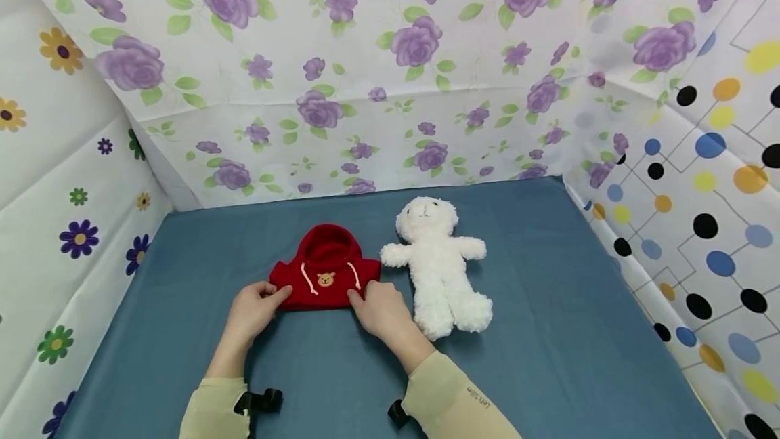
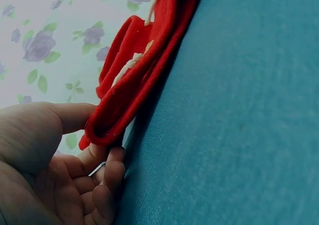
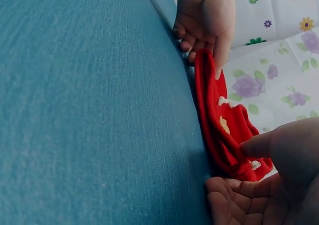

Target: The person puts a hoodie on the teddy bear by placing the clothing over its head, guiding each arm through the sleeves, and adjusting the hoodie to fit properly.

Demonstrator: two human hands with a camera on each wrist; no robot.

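Observation:
A small red hoodie (image 1: 326, 298) with white drawstrings and a bear face on its front lies on the blue cloth, hood pointing away. My left hand (image 1: 252, 310) pinches its lower left side between thumb and fingers; the left wrist view shows the thumb on top of the red hem (image 2: 107, 130) and fingers beneath. At the lower right side my right hand (image 1: 384, 310) pinches the hoodie, its thumb over the fabric (image 3: 224, 150) in the right wrist view. Just right of the hoodie, a white plush bear (image 1: 441, 269) lies on its back, head away from me.
Blue cloth (image 1: 579, 330) covers the table surface. A flowered curtain (image 1: 378, 59) hangs behind it, with a daisy-patterned sheet (image 1: 61, 175) at the left and a dotted sheet (image 1: 725, 222) at the right. Black straps (image 1: 262, 401) are at both wrists.

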